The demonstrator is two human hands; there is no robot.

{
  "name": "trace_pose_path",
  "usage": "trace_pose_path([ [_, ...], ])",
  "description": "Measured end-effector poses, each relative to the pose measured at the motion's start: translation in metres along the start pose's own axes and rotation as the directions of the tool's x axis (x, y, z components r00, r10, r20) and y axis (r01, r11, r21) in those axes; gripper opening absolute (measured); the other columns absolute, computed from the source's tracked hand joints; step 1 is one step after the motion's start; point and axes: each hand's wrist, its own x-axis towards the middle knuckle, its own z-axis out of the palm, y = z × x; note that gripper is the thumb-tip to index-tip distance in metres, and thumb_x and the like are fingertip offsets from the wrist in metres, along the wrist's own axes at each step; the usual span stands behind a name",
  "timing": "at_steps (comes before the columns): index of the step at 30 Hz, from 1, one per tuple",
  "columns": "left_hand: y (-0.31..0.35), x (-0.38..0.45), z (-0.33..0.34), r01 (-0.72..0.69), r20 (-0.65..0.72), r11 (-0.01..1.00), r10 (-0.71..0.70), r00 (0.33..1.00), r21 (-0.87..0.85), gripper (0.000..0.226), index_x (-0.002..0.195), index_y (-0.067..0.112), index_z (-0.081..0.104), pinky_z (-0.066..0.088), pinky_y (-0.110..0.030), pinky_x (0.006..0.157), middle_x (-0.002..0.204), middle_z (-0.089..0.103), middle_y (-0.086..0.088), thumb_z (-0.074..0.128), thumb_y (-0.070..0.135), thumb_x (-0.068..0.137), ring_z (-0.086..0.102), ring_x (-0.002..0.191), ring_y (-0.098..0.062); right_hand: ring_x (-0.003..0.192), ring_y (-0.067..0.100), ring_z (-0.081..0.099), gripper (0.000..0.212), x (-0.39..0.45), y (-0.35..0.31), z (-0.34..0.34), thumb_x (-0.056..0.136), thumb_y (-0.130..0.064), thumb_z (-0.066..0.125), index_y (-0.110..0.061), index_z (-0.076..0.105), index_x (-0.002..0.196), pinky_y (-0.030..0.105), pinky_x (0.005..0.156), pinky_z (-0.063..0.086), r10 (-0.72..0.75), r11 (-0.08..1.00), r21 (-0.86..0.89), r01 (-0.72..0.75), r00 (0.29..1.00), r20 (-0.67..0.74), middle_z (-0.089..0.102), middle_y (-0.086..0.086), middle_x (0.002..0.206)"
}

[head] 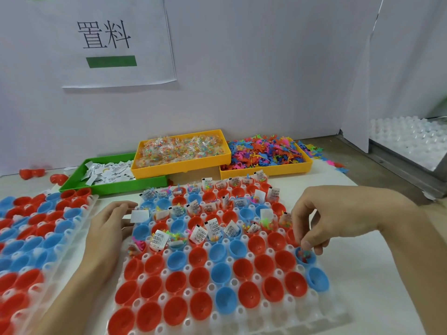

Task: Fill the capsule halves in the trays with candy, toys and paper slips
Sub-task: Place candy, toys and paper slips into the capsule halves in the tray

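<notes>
A: Where is the right hand point(321, 221)?

B: Over the right edge of the near tray point(321, 317), fingers bunched and pointing down. The fingertips point(306, 244) sit at the mouth of a blue capsule half point(305, 258) that has small coloured pieces in it. Whether they pinch anything I cannot tell; the tips are too small and blurred.

A: And the left hand point(108, 223)?

B: It lies flat, fingers relaxed and straight, on the counter point(377, 274) against the tray's left edge, near a white paper slip point(139, 216) standing in a capsule half there. It holds nothing.

A: How does the tray look?

B: The far rows of red and blue halves hold printed slips, bright toys and candy. The near rows point(193, 293) are bare cups, mostly red with a few blue.

A: What else is around?

B: A second tray point(31, 238) of red and blue halves lies to the left, touching nothing in either hand. Behind the trays stand 3 bins: a green bin point(79, 182) with paper slips, a yellow bin point(179, 166) of wrapped candy resting partly on it, and another yellow bin point(268, 170) heaped with small coloured toys. Some toys point(312, 148) have spilled to its right. Loose red halves point(31, 173) lie by the wall at far left, under a paper sign point(106, 42).
</notes>
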Motion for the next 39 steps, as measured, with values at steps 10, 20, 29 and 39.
trace_pose_path([
  [10, -0.0023, 0.0023, -0.0013, -0.005, 0.004, 1.000, 0.006, 1.000, -0.011, 0.031, 0.085, 0.025, 0.071, 0.046, -0.029, 0.071, 0.100, 0.071, 0.000, 0.045, 0.021, 0.101, 0.063, 0.091, -0.024, 0.073, 0.005, 0.067, 0.007, 0.0027, -0.0041, 0.0030, 0.081, -0.029, 0.081, -0.033, 0.076, 0.079, 0.022, 0.069, 0.054, 0.002, 0.987, -0.162, -0.003, 1.000, -0.005, 0.073, -0.012, 0.085],
  [20, -0.0003, 0.0000, -0.0001, -0.012, -0.001, 1.000, 0.012, 1.000, -0.003, 0.029, 0.090, 0.021, 0.069, 0.047, -0.028, 0.071, 0.100, 0.069, 0.001, 0.043, 0.020, 0.102, 0.063, 0.091, -0.021, 0.079, 0.007, 0.072, 0.011, 0.0003, -0.0053, 0.0009, 0.081, -0.024, 0.081, -0.032, 0.078, 0.075, 0.022, 0.075, 0.057, 0.029, 0.992, -0.122, -0.030, 1.000, -0.010, 0.076, -0.010, 0.083],
  [29, -0.0011, 0.0016, -0.0007, -0.010, -0.004, 1.000, 0.010, 1.000, 0.001, 0.030, 0.088, 0.022, 0.069, 0.048, -0.029, 0.072, 0.101, 0.070, 0.000, 0.043, 0.020, 0.102, 0.062, 0.091, -0.022, 0.079, 0.004, 0.073, 0.009, -0.0012, -0.0067, 0.0023, 0.082, -0.024, 0.080, -0.030, 0.076, 0.077, 0.016, 0.070, 0.051, 0.052, 0.994, -0.095, -0.052, 0.999, -0.008, 0.075, -0.016, 0.082],
  [39, -0.0006, 0.0011, 0.0003, -0.011, -0.011, 1.000, 0.011, 1.000, -0.007, 0.029, 0.089, 0.021, 0.069, 0.048, -0.029, 0.073, 0.098, 0.070, 0.003, 0.044, 0.018, 0.102, 0.062, 0.090, -0.021, 0.080, 0.002, 0.073, 0.014, -0.0048, -0.0077, 0.0017, 0.086, -0.017, 0.074, -0.028, 0.075, 0.078, 0.011, 0.065, 0.050, 0.062, 0.997, -0.050, -0.060, 0.998, 0.027, 0.075, -0.016, 0.085],
])
